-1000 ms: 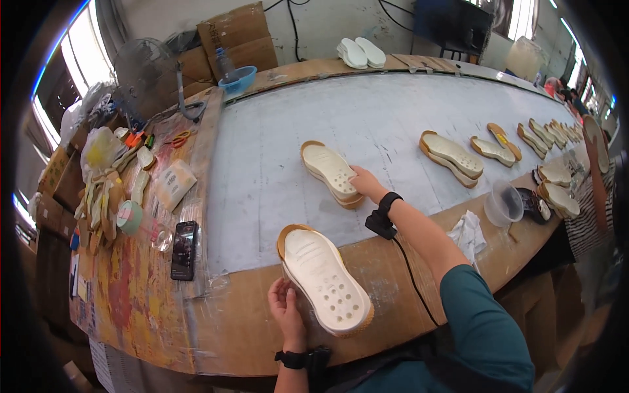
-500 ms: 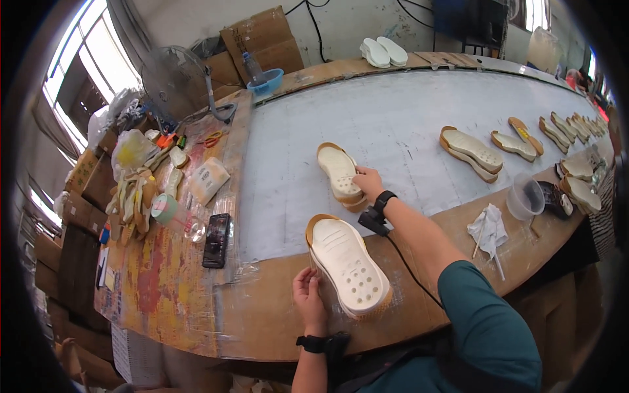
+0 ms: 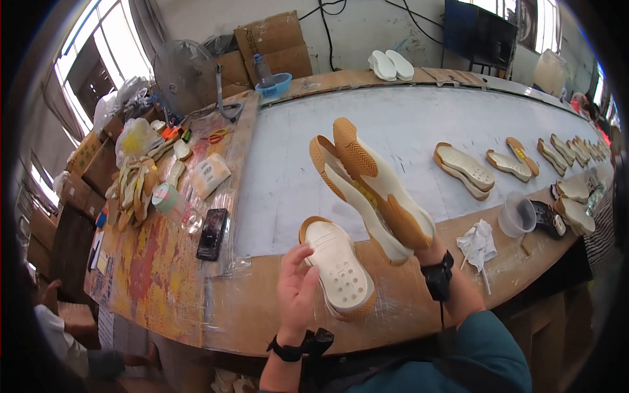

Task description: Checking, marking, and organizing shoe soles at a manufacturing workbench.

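A pair of cream shoe soles with tan rubber undersides [image 3: 385, 178] is up off the table in my right hand [image 3: 432, 252]. They stand tilted on edge, undersides showing, with a yellow patch between them. Most of my right fingers are hidden behind the soles' lower end. Below and to the left, another cream sole [image 3: 341, 272] lies on the cardboard, its dotted top facing up and a tan rim at its far end. My left hand [image 3: 297, 288] is beside that sole's left edge, fingers apart and nothing in them.
Further soles [image 3: 464, 169] lie in a row along the right. Nearer are a clear plastic tub [image 3: 516, 215] and a crumpled white cloth [image 3: 477, 243]. A phone [image 3: 213, 234], a bottle [image 3: 173, 206] and a heap of soles [image 3: 134, 190] occupy the left. A person [image 3: 62, 334] is at lower left.
My right hand has lifted the pair of soles off the white surface, brought them nearer and tipped them on edge. My left hand has risen and its fingers have spread. A person has come into view.
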Motion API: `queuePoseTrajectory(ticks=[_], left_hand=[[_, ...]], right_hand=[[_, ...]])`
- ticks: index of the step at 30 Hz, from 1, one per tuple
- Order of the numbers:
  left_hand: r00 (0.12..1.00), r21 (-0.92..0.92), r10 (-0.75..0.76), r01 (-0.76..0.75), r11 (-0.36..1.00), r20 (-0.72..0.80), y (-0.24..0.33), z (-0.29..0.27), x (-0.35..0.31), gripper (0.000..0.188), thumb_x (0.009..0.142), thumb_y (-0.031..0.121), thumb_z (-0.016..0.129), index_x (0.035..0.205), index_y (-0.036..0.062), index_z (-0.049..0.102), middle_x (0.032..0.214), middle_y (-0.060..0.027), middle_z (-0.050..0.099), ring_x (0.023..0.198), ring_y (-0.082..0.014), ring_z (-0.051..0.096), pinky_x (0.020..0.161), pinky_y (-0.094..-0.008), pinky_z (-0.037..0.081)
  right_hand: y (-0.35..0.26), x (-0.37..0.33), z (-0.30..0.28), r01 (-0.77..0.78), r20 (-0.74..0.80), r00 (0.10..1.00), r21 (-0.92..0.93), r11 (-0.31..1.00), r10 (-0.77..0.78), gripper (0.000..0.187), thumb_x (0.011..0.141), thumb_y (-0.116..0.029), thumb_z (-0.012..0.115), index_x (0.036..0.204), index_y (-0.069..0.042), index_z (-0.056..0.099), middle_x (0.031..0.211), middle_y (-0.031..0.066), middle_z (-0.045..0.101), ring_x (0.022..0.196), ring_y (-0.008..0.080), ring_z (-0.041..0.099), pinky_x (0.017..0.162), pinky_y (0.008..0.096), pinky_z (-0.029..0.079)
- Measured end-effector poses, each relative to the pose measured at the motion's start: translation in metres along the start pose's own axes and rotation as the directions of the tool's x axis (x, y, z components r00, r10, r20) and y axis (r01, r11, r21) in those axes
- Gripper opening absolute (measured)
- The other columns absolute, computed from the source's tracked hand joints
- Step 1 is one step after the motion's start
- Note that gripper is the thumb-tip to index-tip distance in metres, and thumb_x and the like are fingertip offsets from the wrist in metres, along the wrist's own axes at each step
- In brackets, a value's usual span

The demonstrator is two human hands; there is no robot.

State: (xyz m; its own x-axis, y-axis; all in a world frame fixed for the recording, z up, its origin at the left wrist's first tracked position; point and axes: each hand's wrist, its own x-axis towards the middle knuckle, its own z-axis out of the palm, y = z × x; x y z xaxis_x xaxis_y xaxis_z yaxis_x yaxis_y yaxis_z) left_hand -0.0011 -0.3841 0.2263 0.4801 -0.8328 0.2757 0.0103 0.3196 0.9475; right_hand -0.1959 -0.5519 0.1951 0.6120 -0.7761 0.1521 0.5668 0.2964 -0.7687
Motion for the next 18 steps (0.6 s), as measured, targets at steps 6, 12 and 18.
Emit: queuePoseTrajectory(ticks=[6,12,18], left_hand=[[0.957,-0.021,0.009,-0.004,1.0,0.289,0.036,0.046,0.007,0.062,0.08,0.004,0.054,0.132,0.0021,0.02,0.13,-0.0079,0.031,0.114,-0.0197,0.037,0.087,-0.0313,0.037],[0.961,-0.263,0.054,0.02,0.965,0.272,0.045,0.056,0.003,0.08,0.079,0.014,0.058,0.135,0.0029,0.001,0.13,-0.0135,0.029,0.116,-0.0219,0.035,0.09,-0.0334,0.036],[0.98,-0.395,-0.174,0.122,0.911,-0.099,0.054,0.068,0.022,0.047,0.088,0.022,0.045,0.125,0.0003,0.028,0.118,-0.0142,0.044,0.105,-0.022,0.049,0.089,-0.0348,0.041]], right_hand=[[-0.007,-0.035,0.039,-0.03,-0.024,0.999,0.034,0.999,0.031,0.042,0.083,-0.012,0.051,0.121,0.0,0.04,0.115,0.012,0.051,0.1,0.0156,0.053,0.085,0.0272,0.044],[-0.031,-0.029,0.074,-0.103,0.05,0.994,0.036,0.994,0.101,0.05,0.08,-0.009,0.053,0.126,0.002,0.036,0.116,0.0118,0.05,0.099,0.014,0.052,0.084,0.0261,0.042],[-0.04,-0.026,0.113,0.142,0.058,0.99,-0.489,0.861,-0.13,0.036,0.084,-0.006,0.052,0.119,0.001,0.046,0.112,0.0082,0.051,0.089,0.0095,0.054,0.073,0.0194,0.045]])
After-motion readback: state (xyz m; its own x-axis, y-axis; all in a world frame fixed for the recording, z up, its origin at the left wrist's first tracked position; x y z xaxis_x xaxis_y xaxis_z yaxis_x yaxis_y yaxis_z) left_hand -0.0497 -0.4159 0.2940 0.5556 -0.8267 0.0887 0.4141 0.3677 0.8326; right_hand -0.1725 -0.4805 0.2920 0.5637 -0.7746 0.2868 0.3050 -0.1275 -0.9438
